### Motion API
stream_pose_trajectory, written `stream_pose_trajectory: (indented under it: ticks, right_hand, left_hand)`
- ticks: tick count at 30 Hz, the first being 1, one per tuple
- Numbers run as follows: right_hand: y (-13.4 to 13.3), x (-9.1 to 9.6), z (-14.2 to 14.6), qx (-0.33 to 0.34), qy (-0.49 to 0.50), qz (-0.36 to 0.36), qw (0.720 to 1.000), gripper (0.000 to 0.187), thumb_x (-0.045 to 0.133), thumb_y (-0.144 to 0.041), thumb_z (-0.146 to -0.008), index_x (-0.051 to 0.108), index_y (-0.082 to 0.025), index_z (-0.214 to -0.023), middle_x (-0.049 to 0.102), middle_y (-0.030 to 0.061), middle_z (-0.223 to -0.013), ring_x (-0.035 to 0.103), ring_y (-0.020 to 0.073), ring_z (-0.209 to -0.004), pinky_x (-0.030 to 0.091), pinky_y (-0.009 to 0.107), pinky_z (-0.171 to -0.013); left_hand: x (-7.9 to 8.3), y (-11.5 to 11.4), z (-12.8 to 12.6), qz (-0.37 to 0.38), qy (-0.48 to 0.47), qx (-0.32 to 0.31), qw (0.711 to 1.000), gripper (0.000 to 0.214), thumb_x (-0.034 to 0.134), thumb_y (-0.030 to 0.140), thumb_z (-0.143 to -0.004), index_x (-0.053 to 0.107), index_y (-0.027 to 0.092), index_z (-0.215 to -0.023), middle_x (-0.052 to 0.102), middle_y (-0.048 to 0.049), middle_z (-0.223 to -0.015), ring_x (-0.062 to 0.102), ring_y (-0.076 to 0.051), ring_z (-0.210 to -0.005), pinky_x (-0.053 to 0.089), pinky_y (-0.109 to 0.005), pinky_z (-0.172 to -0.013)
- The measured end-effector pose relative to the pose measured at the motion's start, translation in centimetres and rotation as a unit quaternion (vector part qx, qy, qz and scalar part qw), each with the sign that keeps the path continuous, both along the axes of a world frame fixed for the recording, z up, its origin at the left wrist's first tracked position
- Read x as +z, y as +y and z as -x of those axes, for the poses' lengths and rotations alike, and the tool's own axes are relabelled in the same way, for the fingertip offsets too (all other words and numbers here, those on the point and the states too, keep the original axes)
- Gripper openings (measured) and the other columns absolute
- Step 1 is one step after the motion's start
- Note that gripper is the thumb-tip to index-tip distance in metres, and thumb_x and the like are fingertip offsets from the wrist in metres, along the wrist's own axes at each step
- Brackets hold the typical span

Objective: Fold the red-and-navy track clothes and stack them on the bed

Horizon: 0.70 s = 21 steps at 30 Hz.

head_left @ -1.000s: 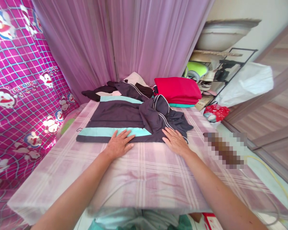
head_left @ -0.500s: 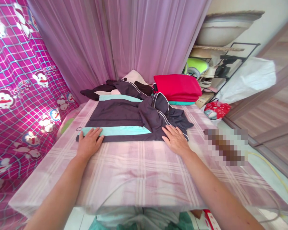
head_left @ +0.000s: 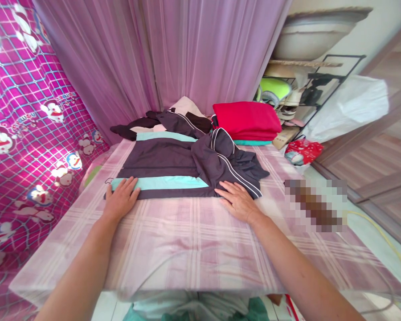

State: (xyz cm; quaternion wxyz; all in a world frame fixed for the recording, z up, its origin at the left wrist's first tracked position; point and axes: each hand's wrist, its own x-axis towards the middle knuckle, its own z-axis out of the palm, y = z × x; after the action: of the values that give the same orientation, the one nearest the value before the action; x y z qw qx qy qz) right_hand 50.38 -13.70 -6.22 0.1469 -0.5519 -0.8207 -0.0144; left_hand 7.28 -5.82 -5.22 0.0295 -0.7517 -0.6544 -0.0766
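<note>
A dark grey jacket with teal stripes (head_left: 167, 162) lies spread on a table under a pink checked cloth (head_left: 194, 240). My left hand (head_left: 120, 200) rests flat, fingers stretched out, on the jacket's near left corner over the teal stripe. My right hand (head_left: 237, 200) lies flat and open at the jacket's near right edge, beside its bunched sleeve with white piping (head_left: 234, 165). Neither hand grips anything.
Folded red cloth on a teal piece (head_left: 247, 120) sits at the back right, and dark clothes (head_left: 167, 122) lie behind the jacket. Purple curtains hang at the back. A metal rack with shoes (head_left: 287, 104) and bags (head_left: 302, 154) stands to the right.
My left hand has slid left along the jacket's near edge, from the middle to the left corner. My right hand has shifted slightly left and nearer.
</note>
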Motion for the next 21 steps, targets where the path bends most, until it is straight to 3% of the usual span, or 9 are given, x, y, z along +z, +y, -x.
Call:
stream_pose_trajectory:
  ticks: [8, 13, 21]
  right_hand:
    - [0.1, 0.3, 0.3, -0.007, 0.008, 0.004, 1.000, 0.040, 0.046, -0.029, -0.099, 0.063, -0.025, -0.135, 0.057, 0.0096, -0.145, 0.050, 0.0256, -0.135, 0.037, 0.051, -0.114]
    - [0.4, -0.1, 0.1, -0.027, 0.038, -0.044, 0.998, 0.039, 0.045, -0.032, -0.099, 0.065, -0.023, -0.132, 0.061, 0.0098, -0.140, 0.055, 0.0247, -0.131, 0.038, 0.049, -0.114]
    - [1.2, -0.7, -1.3, -0.081, 0.137, -0.046, 0.986, 0.042, 0.038, -0.035, -0.100, 0.074, -0.022, -0.117, 0.071, 0.0095, -0.125, 0.064, 0.0233, -0.118, 0.052, 0.043, -0.103]
  left_hand:
    - [-0.2, -0.1, 0.2, -0.012, 0.019, -0.004, 1.000, 0.055, 0.029, 0.041, -0.097, 0.050, 0.025, -0.146, 0.049, -0.0084, -0.153, 0.042, -0.031, -0.142, 0.026, -0.059, -0.116]
    - [-0.5, 0.1, 0.5, -0.021, 0.026, -0.009, 0.999, 0.057, 0.029, 0.041, -0.096, 0.052, 0.022, -0.145, 0.051, -0.0096, -0.151, 0.044, -0.031, -0.141, 0.029, -0.057, -0.115]
    - [-1.0, 0.4, 1.0, -0.030, 0.016, -0.017, 0.999, 0.057, 0.029, 0.043, -0.096, 0.052, 0.024, -0.145, 0.051, -0.0097, -0.150, 0.044, -0.034, -0.140, 0.031, -0.060, -0.114]
